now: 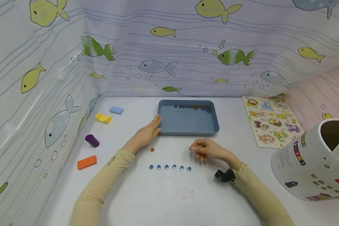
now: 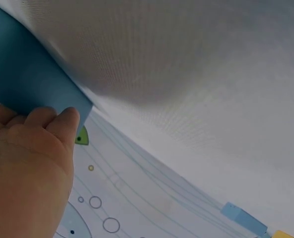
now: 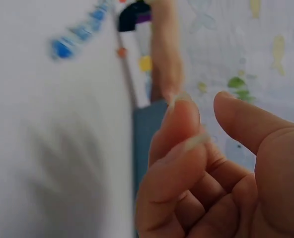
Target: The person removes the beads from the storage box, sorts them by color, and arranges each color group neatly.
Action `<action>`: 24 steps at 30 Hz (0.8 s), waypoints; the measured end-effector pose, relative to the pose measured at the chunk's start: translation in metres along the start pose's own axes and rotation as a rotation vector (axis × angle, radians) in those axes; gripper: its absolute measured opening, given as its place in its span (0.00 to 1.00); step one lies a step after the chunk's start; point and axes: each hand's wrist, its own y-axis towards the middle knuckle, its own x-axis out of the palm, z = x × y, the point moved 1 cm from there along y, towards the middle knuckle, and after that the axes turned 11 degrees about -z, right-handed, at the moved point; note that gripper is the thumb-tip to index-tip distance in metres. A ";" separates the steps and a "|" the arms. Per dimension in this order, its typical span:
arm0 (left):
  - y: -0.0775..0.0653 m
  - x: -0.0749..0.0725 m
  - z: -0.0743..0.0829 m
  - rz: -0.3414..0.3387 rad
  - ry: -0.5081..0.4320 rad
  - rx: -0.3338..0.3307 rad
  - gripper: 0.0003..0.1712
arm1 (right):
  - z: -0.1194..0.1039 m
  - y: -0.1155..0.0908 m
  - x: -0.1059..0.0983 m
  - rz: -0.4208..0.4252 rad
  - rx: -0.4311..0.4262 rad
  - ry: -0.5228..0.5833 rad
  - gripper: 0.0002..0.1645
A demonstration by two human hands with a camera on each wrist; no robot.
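Note:
My left hand [image 1: 144, 135] rests against the left wall of a shallow blue-grey tray [image 1: 186, 133], its fingers fairly straight along the side. In the left wrist view, those fingers touch the blue tray wall [image 2: 33, 74]. My right hand [image 1: 207, 149] hovers in front of the tray, fingers loosely bent. In the right wrist view, a gap parts thumb and fingertips, with nothing held there. Several blue glass beads [image 1: 166, 167] form a row on the table, and one orange bead [image 1: 152, 150] lies behind the row's left end. More blue and orange beads [image 1: 196, 107] line the tray's back wall.
Along the left lie an orange block [image 1: 87, 162], a purple cylinder [image 1: 92, 141], a yellow curved block [image 1: 103, 118] and a light blue block [image 1: 116, 110]. To the right are an animal picture board [image 1: 271, 122] and a large white bucket [image 1: 302, 166]. Fish-patterned sheeting surrounds the table.

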 end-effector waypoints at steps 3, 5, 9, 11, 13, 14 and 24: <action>0.000 0.000 0.000 0.000 -0.002 0.001 0.34 | -0.013 0.003 -0.022 0.019 -0.017 0.006 0.24; 0.000 0.000 0.000 -0.004 -0.005 0.004 0.34 | -0.022 0.008 -0.038 0.041 -0.027 0.014 0.26; -0.001 -0.001 0.000 -0.002 0.010 0.001 0.34 | -0.038 0.028 -0.066 0.104 -0.046 0.056 0.27; 0.000 -0.002 -0.001 -0.001 0.011 0.000 0.34 | -0.043 0.043 -0.077 0.140 -0.063 0.110 0.26; 0.000 -0.003 -0.001 -0.001 0.009 0.000 0.34 | -0.046 0.059 -0.085 0.176 -0.068 0.161 0.25; 0.000 -0.003 -0.001 -0.002 0.005 0.001 0.34 | -0.047 0.067 -0.089 0.194 -0.066 0.178 0.25; -0.002 0.000 0.002 -0.012 -0.018 -0.004 0.34 | -0.032 0.142 -0.097 0.330 0.067 0.239 0.24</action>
